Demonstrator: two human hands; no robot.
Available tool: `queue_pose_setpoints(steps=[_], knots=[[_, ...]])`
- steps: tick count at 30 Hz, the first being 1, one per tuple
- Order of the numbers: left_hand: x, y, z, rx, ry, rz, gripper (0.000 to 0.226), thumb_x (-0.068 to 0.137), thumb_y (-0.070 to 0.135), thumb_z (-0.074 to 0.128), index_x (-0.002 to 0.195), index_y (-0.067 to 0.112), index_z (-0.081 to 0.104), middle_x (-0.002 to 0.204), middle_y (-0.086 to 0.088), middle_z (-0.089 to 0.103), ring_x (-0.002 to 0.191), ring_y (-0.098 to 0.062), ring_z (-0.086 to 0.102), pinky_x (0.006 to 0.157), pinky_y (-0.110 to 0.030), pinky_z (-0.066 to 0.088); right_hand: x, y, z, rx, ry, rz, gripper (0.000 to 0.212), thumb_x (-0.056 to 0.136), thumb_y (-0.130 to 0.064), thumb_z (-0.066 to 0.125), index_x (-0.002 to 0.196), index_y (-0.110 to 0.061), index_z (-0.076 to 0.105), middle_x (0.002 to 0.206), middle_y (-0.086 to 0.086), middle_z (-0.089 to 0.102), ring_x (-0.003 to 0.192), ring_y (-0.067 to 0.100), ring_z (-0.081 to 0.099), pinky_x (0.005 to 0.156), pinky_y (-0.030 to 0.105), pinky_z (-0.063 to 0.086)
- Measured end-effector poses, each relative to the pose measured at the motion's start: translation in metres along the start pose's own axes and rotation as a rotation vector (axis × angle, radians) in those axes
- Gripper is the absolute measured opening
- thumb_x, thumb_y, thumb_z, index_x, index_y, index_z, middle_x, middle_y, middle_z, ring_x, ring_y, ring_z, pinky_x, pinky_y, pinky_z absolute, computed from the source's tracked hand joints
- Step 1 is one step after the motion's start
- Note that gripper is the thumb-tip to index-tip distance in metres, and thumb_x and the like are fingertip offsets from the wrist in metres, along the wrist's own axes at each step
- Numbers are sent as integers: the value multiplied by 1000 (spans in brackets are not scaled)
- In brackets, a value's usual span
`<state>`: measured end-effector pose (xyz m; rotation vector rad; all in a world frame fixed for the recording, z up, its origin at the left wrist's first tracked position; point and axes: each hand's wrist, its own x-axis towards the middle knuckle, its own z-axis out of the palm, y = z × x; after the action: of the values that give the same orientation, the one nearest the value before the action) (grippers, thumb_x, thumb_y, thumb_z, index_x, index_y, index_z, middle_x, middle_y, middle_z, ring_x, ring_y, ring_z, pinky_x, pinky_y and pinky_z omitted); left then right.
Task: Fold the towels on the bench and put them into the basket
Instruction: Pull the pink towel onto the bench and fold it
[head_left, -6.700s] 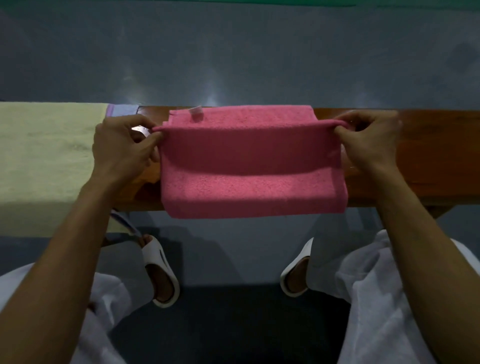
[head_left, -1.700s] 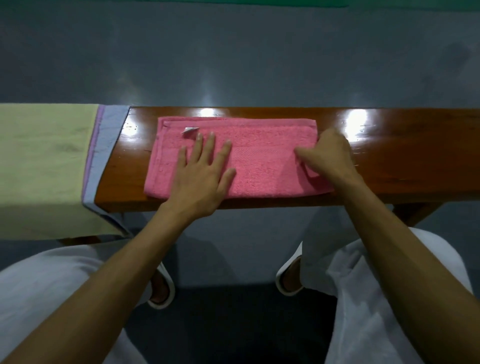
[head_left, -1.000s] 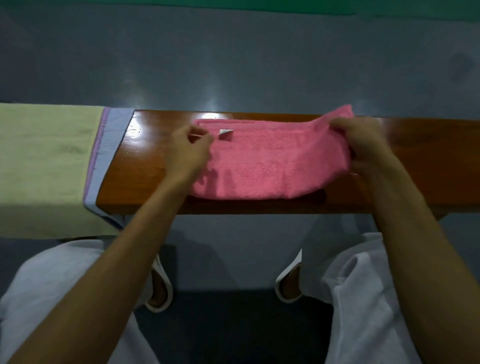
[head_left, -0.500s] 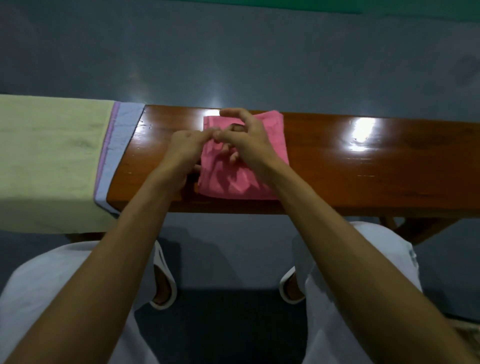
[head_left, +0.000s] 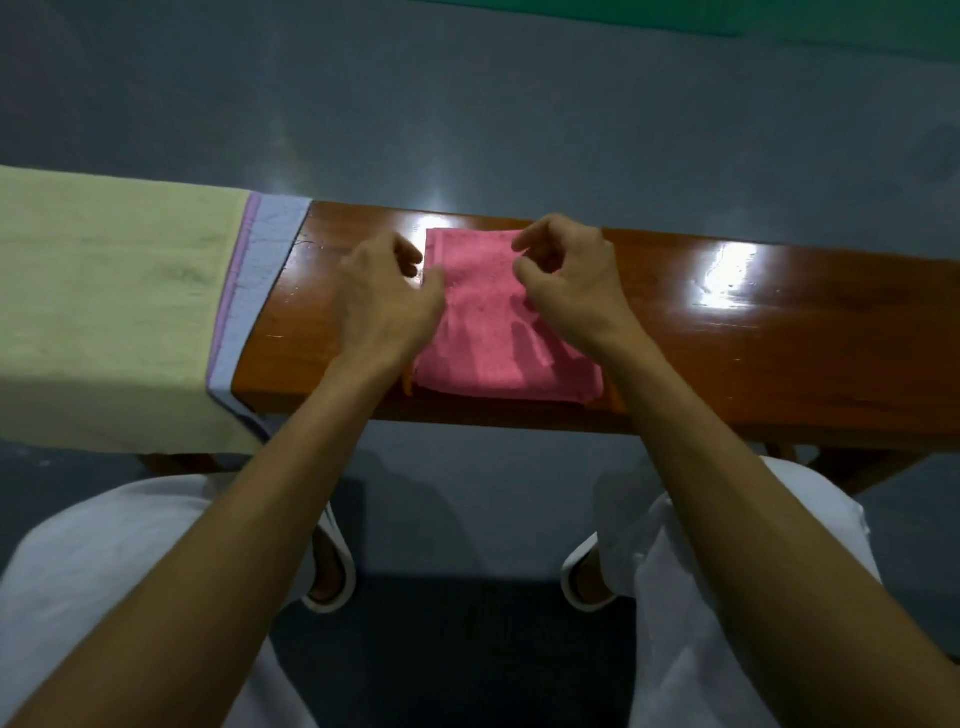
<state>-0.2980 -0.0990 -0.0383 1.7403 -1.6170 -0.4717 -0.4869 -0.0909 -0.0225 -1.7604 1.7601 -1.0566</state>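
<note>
One pink towel (head_left: 493, 338), folded square | left hand (head_left: 384, 299): grip unclear | right hand (head_left: 574, 283): loose, empty

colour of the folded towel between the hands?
Pink folded towel, plain, no pattern; head view shows it.

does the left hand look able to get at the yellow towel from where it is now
Probably yes. The left hand is at the pink towel's left edge, and the yellow towel lies further left on the same bench. Only bare wood and a blue cloth's edge lie between them.
</note>
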Motion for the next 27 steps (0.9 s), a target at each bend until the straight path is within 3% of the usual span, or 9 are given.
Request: queue_pose_setpoints(steps=[3, 6, 7, 9, 12, 15, 18, 27], knots=[[-8, 12, 14, 97, -28, 366, 26, 100, 33, 55, 116, 15, 64, 111, -5, 64, 104, -20, 55, 90, -32, 45, -6, 0, 10, -88, 44, -84, 14, 88, -9, 66, 101, -8, 71, 94, 1, 70, 86, 14, 67, 82, 31, 59], [-18, 16, 27, 94, -176, 516, 41, 106, 32, 38, 141, 15, 53, 137, -7, 59, 124, -24, 53, 104, -41, 43, -13, 4, 21, -205, 39, -175, 29, 89, -15, 54, 113, -6, 68, 108, 10, 68, 102, 23, 62, 94, 41, 53], [-20, 13, 31, 130, -228, 503, 48, 107, 35, 33, 149, 16, 47, 149, -6, 53, 136, -24, 48, 112, -45, 39, -15, 7, 24, -261, -3, -191, 37, 88, -16, 50, 120, -5, 65, 116, 13, 67, 110, 26, 60, 101, 44, 49], [-19, 4, 37, 272, -358, 413, 59, 108, 44, 20, 163, 20, 26, 169, -4, 25, 157, -21, 19, 128, -49, 15, -20, 14, 27, -424, -123, -185, 49, 95, -18, 47, 141, -5, 54, 143, 18, 56, 137, 32, 48, 119, 49, 35], [-17, -3, 41, 404, -432, 363, 63, 110, 49, 12, 166, 22, 5, 173, 0, -4, 159, -17, -10, 125, -45, -8, -24, 25, 24, -644, -255, -121, 63, 108, -37, 30, 162, -8, 20, 170, 14, 14, 159, 28, 7, 129, 49, 7], [-13, -7, 40, 458, -424, 349, 65, 109, 50, 14, 166, 21, -1, 173, 0, -10, 158, -20, -15, 126, -50, -9, -21, 36, 15, -670, -287, -33, 72, 107, -54, 19, 165, -12, 5, 172, 7, -3, 159, 22, -9, 129, 50, 0], [-7, -15, 35, 503, -441, 326, 67, 108, 52, 18, 166, 23, -3, 173, 2, -11, 158, -23, -16, 127, -55, -6, -17, 46, 5, -656, -310, 17, 75, 106, -59, 20, 165, -17, 0, 172, 1, -9, 158, 22, -13, 128, 53, -2], [-3, -23, 19, 517, -454, 320, 66, 107, 53, 16, 165, 28, -4, 172, 6, -11, 158, -24, -13, 126, -53, -10, -13, 58, -11, -620, -340, 56, 65, 109, -50, 17, 165, -24, -3, 172, -2, -9, 158, 26, -11, 127, 56, -3]])
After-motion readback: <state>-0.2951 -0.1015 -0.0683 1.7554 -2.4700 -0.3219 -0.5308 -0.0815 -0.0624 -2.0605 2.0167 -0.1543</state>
